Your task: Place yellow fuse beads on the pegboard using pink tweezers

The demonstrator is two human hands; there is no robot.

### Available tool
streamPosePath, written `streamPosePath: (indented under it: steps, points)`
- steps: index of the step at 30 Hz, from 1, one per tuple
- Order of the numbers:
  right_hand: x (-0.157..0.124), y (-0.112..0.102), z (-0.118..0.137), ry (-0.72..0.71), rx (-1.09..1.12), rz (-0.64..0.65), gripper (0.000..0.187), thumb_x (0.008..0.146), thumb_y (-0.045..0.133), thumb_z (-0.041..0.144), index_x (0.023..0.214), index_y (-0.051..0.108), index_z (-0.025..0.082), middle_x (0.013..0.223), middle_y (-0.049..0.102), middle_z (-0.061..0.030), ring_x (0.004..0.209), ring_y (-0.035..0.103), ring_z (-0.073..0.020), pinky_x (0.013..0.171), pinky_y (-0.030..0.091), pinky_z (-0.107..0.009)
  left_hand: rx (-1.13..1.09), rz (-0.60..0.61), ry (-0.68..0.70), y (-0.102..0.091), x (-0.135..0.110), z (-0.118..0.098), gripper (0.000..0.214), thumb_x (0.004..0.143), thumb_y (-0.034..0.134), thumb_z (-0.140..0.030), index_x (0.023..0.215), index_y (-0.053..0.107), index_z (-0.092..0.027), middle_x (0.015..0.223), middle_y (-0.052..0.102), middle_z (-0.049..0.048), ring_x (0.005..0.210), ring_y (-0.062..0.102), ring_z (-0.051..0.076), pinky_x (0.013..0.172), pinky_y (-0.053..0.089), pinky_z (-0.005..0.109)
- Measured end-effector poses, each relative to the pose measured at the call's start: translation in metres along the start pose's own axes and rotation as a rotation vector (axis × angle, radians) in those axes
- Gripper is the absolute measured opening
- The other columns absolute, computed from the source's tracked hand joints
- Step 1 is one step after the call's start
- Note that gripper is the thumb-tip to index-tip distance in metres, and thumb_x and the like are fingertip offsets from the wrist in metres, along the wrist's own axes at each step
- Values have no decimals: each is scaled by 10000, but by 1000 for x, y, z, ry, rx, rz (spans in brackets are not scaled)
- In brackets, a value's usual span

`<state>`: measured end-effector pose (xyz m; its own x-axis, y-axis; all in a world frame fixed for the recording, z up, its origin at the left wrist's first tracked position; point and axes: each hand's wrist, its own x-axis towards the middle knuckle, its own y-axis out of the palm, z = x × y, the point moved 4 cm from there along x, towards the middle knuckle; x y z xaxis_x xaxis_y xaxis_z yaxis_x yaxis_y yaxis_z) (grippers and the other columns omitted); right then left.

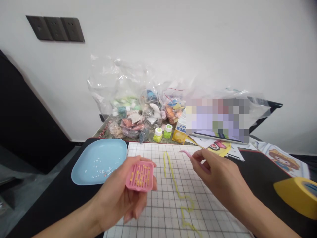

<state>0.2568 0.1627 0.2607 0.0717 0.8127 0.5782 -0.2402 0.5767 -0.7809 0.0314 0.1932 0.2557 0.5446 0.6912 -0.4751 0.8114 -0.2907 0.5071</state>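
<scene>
Left hand (117,191) is gripping the tray (140,190), right hand (219,168) is pinching tweezers (185,152), and a careless tilt could be spilling beads (139,181)!

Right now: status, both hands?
Left hand holds pink slotted tray, yellow pieces inside. Right hand holds pink curved-tip tool. Yellow-green strand on white gridded mat between.
</scene>
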Motion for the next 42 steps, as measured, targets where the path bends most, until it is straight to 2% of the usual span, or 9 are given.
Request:
streamPosePath:
  steps: [5, 11, 17, 23, 26, 31, 37, 40, 42]
  points:
    - [-2, 1, 0, -11, 6, -23, 413, 965, 377, 518, 726, 545, 226, 545, 550, 21, 399, 458, -115, 431, 330, -230, 29, 130, 79, 8, -2, -4, 457, 1026, 252, -423, 960, 628, -173, 689, 694, 71, 258, 526, 105, 209, 347, 132]
    - [-2, 2, 2, -15, 8, -26, 433, 968, 370, 542, 726, 544, 229, 523, 526, 32, 402, 453, -117, 433, 329, -231, 2, 219, 206, 7, 0, -8, 387, 1004, 366, -424, 963, 657, -173, 694, 697, 69, 307, 550, 96, 246, 393, 120]
    - [-3, 4, 1, -22, 13, -15, 454, 971, 354, 556, 737, 557, 223, 555, 560, 16, 424, 497, -122, 438, 341, -234, 28, 206, 184, 7, 2, -6, 437, 1034, 268, -388, 977, 637, -161, 699, 697, 80, 296, 544, 94, 246, 390, 121]
    - [-4, 5, 1, -38, 10, -28, 461, 974, 347, 553, 736, 563, 222, 537, 539, 20, 406, 472, -115, 429, 341, -230, 49, 191, 167, 7, 5, -4, 371, 1031, 307, -380, 1049, 607, -164, 698, 707, 93, 295, 553, 119, 240, 389, 145]
    - [-3, 2, 3, -38, 11, -27, 449, 977, 347, 536, 740, 563, 222, 531, 533, 21, 406, 475, -116, 425, 341, -227, 13, 129, 228, 1, 2, -16, 431, 1039, 281, -376, 939, 628, -141, 672, 702, 92, 293, 547, 114, 243, 385, 146]
    - [0, 0, 7, -75, 27, 27, 409, 973, 379, 497, 736, 563, 218, 532, 549, 24, 410, 503, -115, 413, 346, -216, -38, 33, 358, -5, -4, -32, 339, 1027, 326, -345, 966, 611, -173, 690, 702, 56, 350, 595, 129, 291, 438, 164]
    - [-4, 2, 8, -62, 35, -46, 351, 991, 380, 449, 830, 586, 215, 634, 597, 7, 475, 534, -125, 443, 359, -231, 13, 78, 271, 4, 0, -11, 430, 1050, 236, -384, 979, 592, -155, 706, 684, 74, 371, 609, 142, 287, 440, 168]
    - [-5, 0, 12, -82, 76, -59, 283, 995, 407, 396, 930, 607, 206, 712, 609, -10, 506, 533, -122, 461, 379, -241, -7, 205, 142, 10, 5, 5, 503, 1046, 171, -454, 1018, 580, -162, 718, 668, 67, 377, 618, 143, 302, 450, 172]
    - [-4, -5, 19, -110, 152, -56, 217, 995, 431, 335, 1000, 604, 205, 801, 624, -29, 565, 554, -123, 494, 416, -243, -31, 271, 122, 12, 6, 10, 505, 1034, 157, -449, 1035, 577, -168, 743, 669, 72, 390, 636, 158, 305, 457, 184]
